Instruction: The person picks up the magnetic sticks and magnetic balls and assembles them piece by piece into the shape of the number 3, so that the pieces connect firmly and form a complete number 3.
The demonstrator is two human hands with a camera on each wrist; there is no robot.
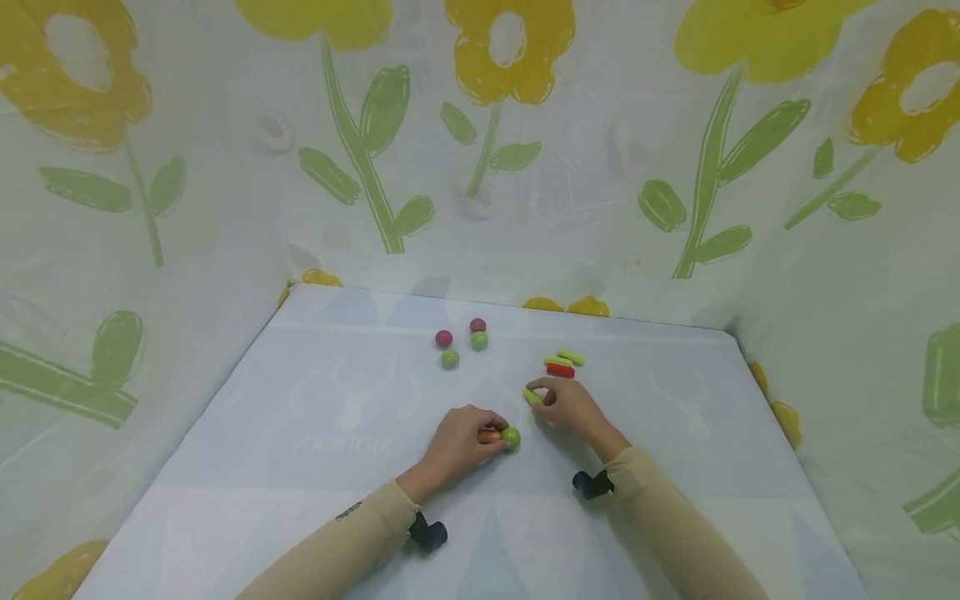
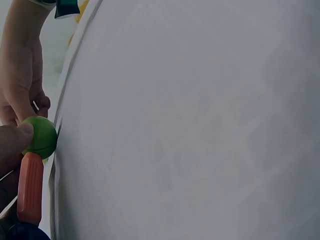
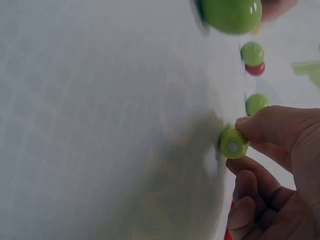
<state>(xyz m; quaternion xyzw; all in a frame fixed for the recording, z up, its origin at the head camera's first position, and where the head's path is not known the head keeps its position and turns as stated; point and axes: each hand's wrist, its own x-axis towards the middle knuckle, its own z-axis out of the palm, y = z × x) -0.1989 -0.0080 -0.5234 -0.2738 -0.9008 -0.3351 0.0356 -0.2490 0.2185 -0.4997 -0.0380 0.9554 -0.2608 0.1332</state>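
Observation:
In the head view my left hand [image 1: 463,440] grips an orange stick [image 1: 488,436] with a green ball [image 1: 511,437] at its right end. The left wrist view shows the thumb pressed on that ball, the ribbed orange stick [image 2: 31,190] against it, and a dark blue rounded piece [image 2: 27,232] at the stick's other end. Farther right, my right hand [image 1: 567,404] pinches a short yellow-green stick [image 1: 533,397] between thumb and fingertips, low over the table. A pale round disc shows in the stick's end [image 3: 232,147] in the right wrist view.
Beyond the right hand lie two yellow-green sticks [image 1: 571,357] and a red stick [image 1: 560,370], side by side. Two dark pink balls [image 1: 444,338] and two green balls [image 1: 450,358] rest toward the back of the white-covered table [image 1: 300,492]. Flower-printed curtains [image 1: 562,208] surround the table.

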